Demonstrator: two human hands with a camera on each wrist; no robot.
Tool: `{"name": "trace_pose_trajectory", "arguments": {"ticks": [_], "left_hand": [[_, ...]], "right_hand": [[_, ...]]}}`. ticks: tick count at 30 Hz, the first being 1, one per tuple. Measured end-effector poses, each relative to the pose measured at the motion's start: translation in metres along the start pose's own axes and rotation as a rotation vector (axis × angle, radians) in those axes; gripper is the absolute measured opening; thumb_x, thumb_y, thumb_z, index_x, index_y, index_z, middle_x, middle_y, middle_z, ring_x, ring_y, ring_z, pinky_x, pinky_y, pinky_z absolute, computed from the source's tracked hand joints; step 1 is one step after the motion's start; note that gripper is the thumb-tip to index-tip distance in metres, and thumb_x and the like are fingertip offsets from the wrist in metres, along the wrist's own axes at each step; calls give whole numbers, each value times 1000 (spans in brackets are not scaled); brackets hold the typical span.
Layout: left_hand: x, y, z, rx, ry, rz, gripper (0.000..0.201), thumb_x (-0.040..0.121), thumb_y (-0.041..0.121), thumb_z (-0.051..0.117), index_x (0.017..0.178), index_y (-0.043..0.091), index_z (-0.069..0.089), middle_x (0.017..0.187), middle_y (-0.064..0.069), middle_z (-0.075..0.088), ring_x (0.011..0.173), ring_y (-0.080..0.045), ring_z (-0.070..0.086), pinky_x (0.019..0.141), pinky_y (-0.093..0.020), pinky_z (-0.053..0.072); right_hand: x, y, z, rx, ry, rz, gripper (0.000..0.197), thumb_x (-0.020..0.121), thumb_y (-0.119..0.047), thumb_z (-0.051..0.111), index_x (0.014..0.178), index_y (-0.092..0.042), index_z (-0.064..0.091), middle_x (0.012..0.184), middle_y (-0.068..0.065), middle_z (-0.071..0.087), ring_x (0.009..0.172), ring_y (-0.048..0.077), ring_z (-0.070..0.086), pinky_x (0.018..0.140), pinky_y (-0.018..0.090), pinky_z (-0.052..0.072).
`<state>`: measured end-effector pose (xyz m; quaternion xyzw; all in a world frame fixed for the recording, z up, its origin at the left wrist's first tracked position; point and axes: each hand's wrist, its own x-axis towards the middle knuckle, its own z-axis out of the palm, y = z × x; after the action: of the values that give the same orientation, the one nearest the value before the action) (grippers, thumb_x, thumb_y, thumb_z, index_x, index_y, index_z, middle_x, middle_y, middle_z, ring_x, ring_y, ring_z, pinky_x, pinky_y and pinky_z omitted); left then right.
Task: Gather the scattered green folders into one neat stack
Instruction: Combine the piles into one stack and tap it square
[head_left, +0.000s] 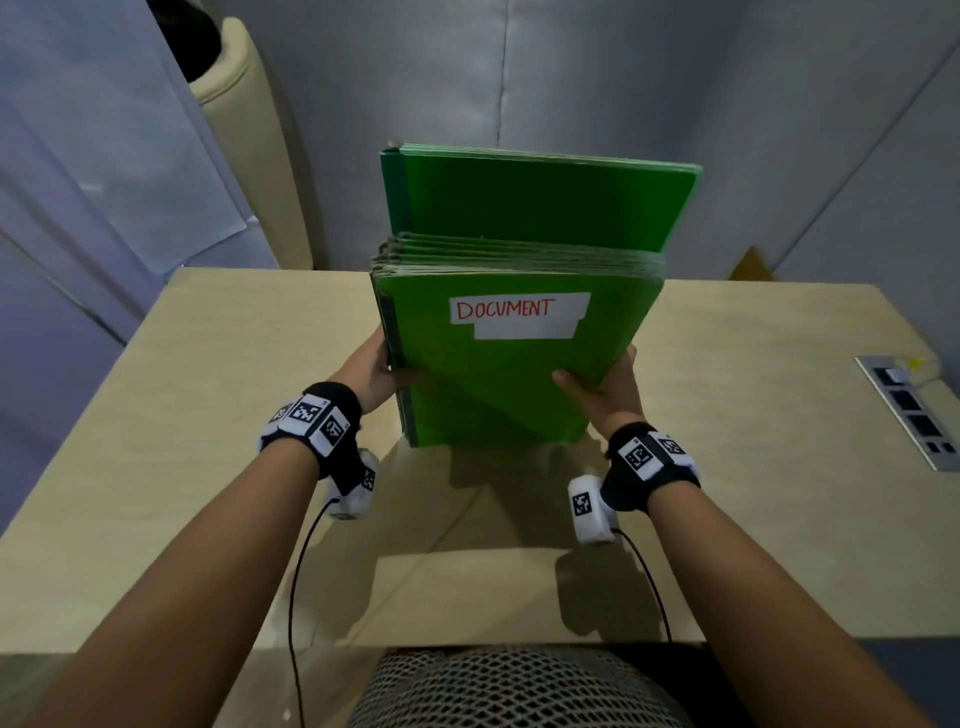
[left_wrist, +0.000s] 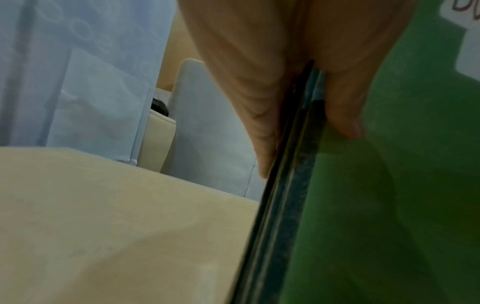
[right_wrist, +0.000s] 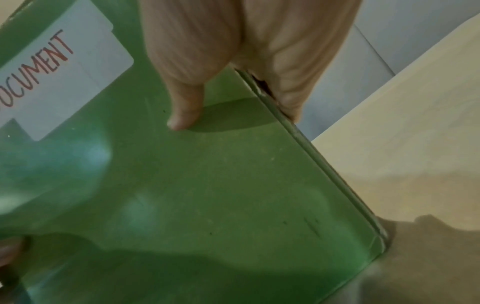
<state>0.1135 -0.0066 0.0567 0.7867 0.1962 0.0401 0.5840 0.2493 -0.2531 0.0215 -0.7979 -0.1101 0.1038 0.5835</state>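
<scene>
A thick bundle of green folders (head_left: 498, 374) stands upright on its lower edge on the beige table (head_left: 208, 415), tilted slightly. The front folder carries a white label (head_left: 519, 314) reading DOCUMENT. One taller folder (head_left: 540, 208) sticks up behind the rest. My left hand (head_left: 382, 371) grips the bundle's left edge, thumb on the front cover (left_wrist: 389, 185) and fingers behind. My right hand (head_left: 605, 382) grips the right edge, thumb (right_wrist: 184, 115) pressed on the front cover (right_wrist: 207, 195), fingers hidden behind.
A socket panel (head_left: 909, 410) is set into the table at the right. A cream chair back (head_left: 260, 156) stands beyond the far left corner, with grey curtain walls behind. A mesh chair back (head_left: 519, 691) is at the near edge. Wrist cables (head_left: 296, 597) hang over the table.
</scene>
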Motion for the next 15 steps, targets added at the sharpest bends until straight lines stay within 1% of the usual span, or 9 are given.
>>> {"name": "trace_pose_trajectory", "arguments": {"ticks": [2,3,5,6,8,10,11,13,15], "left_hand": [[-4,4,6,-160,12,-21,73,85,-11,59,147,15,31,133,-2,51,121,-19,48,98,-40,44],[-6,6,9,-240,34,-33,74,83,-15,59,146,13,33,133,-6,53,119,-22,50,95,-41,46],[-6,5,16,-374,67,-47,79,75,-17,63,144,11,36,133,-13,55,117,-30,55,94,-50,48],[-5,5,18,-433,66,-43,83,69,-13,65,144,10,37,131,-15,56,115,-32,57,92,-53,50],[-4,7,18,-524,44,-35,94,56,-3,72,143,6,36,130,-18,56,111,-34,59,86,-54,53],[-2,9,18,-575,19,-51,106,44,7,76,142,7,36,131,-20,55,114,-39,57,87,-59,51],[-2,10,18,-583,17,-61,108,41,10,77,142,7,37,131,-19,56,115,-39,56,87,-61,50],[1,7,17,-567,4,-57,109,40,11,77,142,6,36,127,-17,57,112,-37,58,84,-58,52],[2,2,15,-528,-14,-48,106,46,5,77,143,6,34,128,-17,57,110,-34,59,81,-52,56]], "right_hand": [[-3,-1,3,92,20,42,81,75,0,78,136,0,25,130,12,47,117,18,45,103,37,40],[-4,-2,5,135,25,66,81,74,2,78,136,-1,26,132,13,48,118,20,46,103,40,41],[-5,-3,6,181,26,114,80,75,3,77,137,-6,27,134,12,49,118,22,47,103,42,42],[-6,-4,6,184,23,137,80,75,3,76,137,-8,27,133,11,50,118,22,48,104,42,42],[-7,-5,4,170,23,168,77,76,2,75,137,-10,30,132,11,53,120,25,52,104,43,43],[-9,-5,4,158,34,181,73,77,4,74,135,-10,32,132,12,55,122,28,53,104,44,44],[-10,-6,5,158,45,185,73,77,4,74,135,-10,32,132,12,55,122,29,53,104,44,44],[-10,-7,10,187,82,192,77,76,6,74,137,-11,30,134,11,54,122,28,53,105,45,43],[-11,-4,16,233,117,180,82,75,9,73,140,-11,27,135,11,53,122,28,53,105,46,43]]}}
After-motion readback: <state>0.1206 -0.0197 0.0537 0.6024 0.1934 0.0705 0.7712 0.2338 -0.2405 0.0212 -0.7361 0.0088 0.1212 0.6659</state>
